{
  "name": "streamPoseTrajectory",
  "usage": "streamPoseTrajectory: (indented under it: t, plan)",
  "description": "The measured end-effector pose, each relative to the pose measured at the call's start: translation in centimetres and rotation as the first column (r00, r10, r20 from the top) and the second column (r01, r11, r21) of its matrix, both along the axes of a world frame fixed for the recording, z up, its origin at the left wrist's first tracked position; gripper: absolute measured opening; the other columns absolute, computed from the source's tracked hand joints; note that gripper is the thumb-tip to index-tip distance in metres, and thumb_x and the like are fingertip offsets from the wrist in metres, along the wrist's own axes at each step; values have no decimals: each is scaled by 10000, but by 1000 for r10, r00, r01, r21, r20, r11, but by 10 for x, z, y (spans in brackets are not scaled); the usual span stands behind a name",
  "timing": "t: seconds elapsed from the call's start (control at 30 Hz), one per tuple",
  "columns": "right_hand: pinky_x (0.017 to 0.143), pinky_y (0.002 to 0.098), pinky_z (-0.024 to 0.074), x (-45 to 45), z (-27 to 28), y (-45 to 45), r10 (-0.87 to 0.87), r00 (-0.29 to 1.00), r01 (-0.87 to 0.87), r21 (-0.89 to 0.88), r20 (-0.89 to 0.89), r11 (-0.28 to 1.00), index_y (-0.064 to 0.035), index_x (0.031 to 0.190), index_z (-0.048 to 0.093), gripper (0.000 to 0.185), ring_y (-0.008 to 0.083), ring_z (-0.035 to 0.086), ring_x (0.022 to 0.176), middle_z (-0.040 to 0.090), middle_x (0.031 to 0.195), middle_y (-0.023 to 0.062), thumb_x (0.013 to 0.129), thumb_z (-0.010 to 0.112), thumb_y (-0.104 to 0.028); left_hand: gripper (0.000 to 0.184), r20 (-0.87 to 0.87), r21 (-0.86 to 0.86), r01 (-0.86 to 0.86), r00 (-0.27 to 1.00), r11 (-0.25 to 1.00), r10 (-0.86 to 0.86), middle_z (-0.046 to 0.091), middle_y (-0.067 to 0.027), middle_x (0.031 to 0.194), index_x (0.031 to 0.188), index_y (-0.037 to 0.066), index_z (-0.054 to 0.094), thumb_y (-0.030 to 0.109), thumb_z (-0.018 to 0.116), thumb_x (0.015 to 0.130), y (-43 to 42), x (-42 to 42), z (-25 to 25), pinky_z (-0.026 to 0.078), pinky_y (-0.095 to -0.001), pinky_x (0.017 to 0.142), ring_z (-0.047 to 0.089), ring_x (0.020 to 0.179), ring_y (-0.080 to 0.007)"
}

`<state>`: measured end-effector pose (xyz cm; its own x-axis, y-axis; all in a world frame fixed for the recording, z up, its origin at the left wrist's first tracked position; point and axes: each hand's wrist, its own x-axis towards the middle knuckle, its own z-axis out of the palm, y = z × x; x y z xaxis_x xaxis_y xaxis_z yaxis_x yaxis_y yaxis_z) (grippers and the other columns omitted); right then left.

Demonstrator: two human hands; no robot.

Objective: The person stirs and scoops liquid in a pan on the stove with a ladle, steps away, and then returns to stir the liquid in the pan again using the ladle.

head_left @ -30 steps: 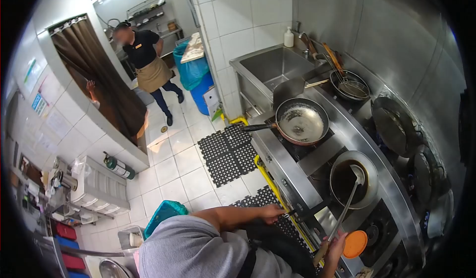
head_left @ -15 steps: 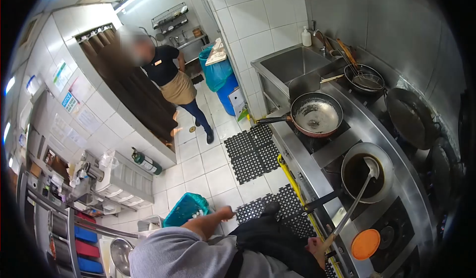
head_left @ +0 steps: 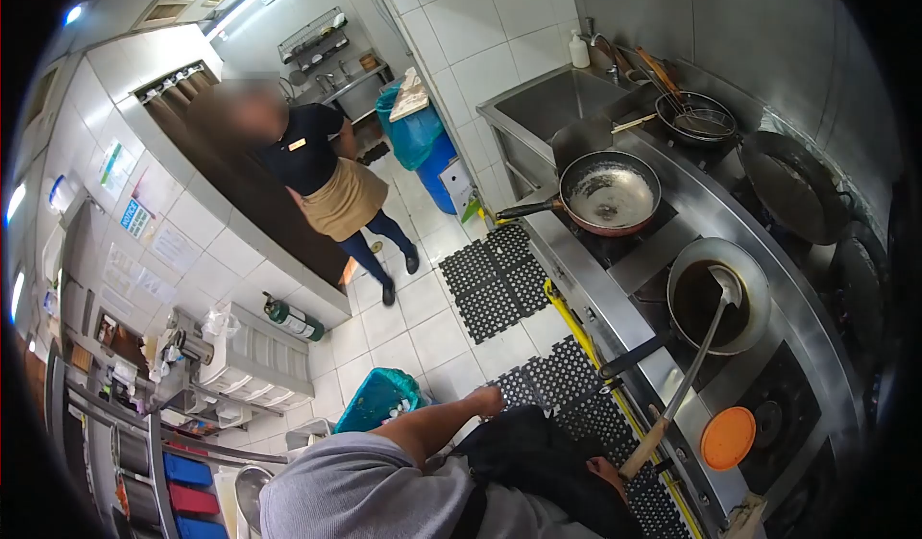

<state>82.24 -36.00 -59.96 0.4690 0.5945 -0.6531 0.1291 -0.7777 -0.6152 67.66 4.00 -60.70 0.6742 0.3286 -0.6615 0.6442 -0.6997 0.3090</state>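
Observation:
My left hand (head_left: 488,401) is stretched out low over the floor, its fingers closed; what is in it, if anything, I cannot make out. Beside the stove front, my right hand (head_left: 605,472) hangs with loosely curled fingers, close to the wooden handle end of a long ladle (head_left: 693,376). Whether it touches that handle I cannot tell. The ladle leans over the rim of a wok (head_left: 754,323) holding dark liquid, its bowl inside. An orange round lid or dish (head_left: 727,438) lies on the stove near the handle.
A frying pan (head_left: 615,214) with whitish residue sits on the stove beside the sink (head_left: 562,102). More dark pans (head_left: 788,188) stand behind. On the floor are black perforated mats (head_left: 488,284) and a green-lined bin (head_left: 370,385). A co-worker (head_left: 331,174) stands near the curtain.
My view has shifted slightly. The co-worker has stepped nearer. My right hand now shows a little left of the ladle's handle end; the left hand stays stretched out.

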Motion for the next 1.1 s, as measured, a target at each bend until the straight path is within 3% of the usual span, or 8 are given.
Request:
streamPoseTrajectory:
  t: [0.23,0.43,0.63,0.7,0.77,0.83,0.93,1.1]
  plan:
    - [792,354,504,-19,33,21,-128,992,128,-70,4,989,-3,1152,614,357,248,665,882,679,991,149,981,551,-310,457,108,-101,231,969,968,-221,680,-249,1050,1001,-4,686,419,566,876,-40,32,44,509,-479,890,648,1017,-403]
    - [838,366,505,-43,38,61,-47,993,50,-25,107,998,4,1190,605,382,303,665,936,676,1039,181,970,556,-305,458,290,-217,167,952,962,-100,673,-269,983,953,-16,686,415,544,894,4,7,33,508,-485,873,645,991,-416]
    - [904,382,494,-68,29,105,56,995,-62,75,88,995,-5,1202,603,378,333,640,1026,659,1117,197,952,561,-286,471,17,-108,-121,992,987,123,670,-271,1059,1025,-37,679,391,577,858,90,-101,-10,509,-467,912,635,1044,-413]
    - [945,402,477,-76,44,124,126,984,-115,-89,129,989,-14,1222,597,380,352,608,1091,633,1174,201,945,560,-273,459,130,15,-213,969,977,209,699,-238,938,822,-2,723,427,568,876,101,-151,5,518,-469,854,668,949,-391]
    - [957,410,469,-77,22,130,172,973,-164,-65,156,984,-23,1222,603,376,363,595,1110,624,1191,202,943,562,-272,471,-50,41,-274,960,961,276,692,-265,936,825,-21,720,426,578,864,123,-193,-15,518,-478,846,669,949,-394]
    - [970,418,462,-80,11,132,225,959,-221,-42,175,974,-31,1223,609,373,374,582,1129,614,1208,203,941,564,-270,525,-155,1,-306,940,952,303,661,-270,1106,1059,-55,674,427,574,874,137,-227,-12,505,-445,926,636,1058,-402]
    - [971,413,463,-73,1,157,178,981,-181,30,78,983,-46,1225,621,381,372,582,1145,619,1220,205,938,568,-291,532,-157,-42,-575,812,817,563,661,-272,1105,1037,-50,685,445,590,866,132,-257,9,504,-436,920,634,1060,-403]
    - [985,376,459,-67,-1,195,247,967,-253,-96,-70,963,-51,1255,612,418,335,589,1175,623,1260,196,936,568,-316,507,-42,-38,-702,712,711,701,674,-261,1080,1023,-22,705,444,601,851,83,-275,5,503,-436,920,633,1068,-400]
